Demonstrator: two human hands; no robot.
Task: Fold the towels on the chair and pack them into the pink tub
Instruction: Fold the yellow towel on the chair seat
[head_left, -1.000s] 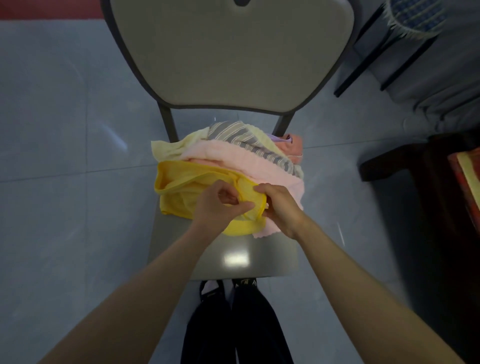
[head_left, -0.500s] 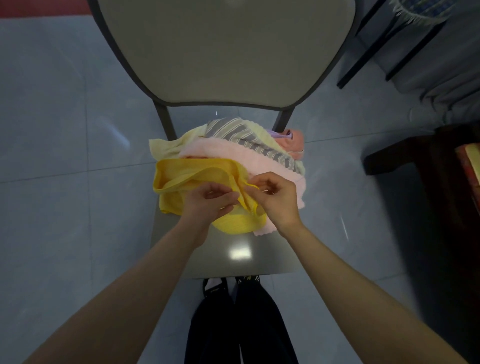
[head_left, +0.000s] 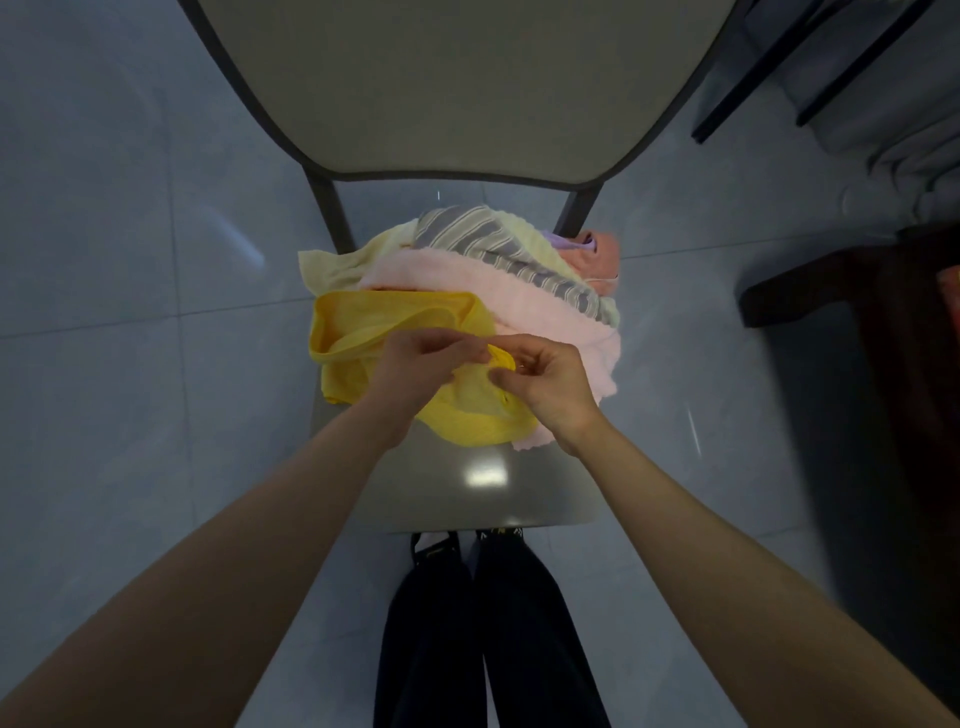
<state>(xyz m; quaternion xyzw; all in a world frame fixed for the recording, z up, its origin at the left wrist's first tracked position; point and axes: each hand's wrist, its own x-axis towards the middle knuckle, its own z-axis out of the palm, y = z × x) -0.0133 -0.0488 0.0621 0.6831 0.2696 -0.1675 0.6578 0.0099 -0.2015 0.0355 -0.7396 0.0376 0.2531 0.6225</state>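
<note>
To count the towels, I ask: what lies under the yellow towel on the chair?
The yellow towel rests with its front edge on the chair seat; a pink towel shows from under its right side. Whether more lies beneath is covered.

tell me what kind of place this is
Likely a room in a home, though which one is unclear: a tiled floor, a padded chair heaped with towels, the left hand and right hand pinching a yellow towel, and dark wooden furniture at the right edge.
</note>
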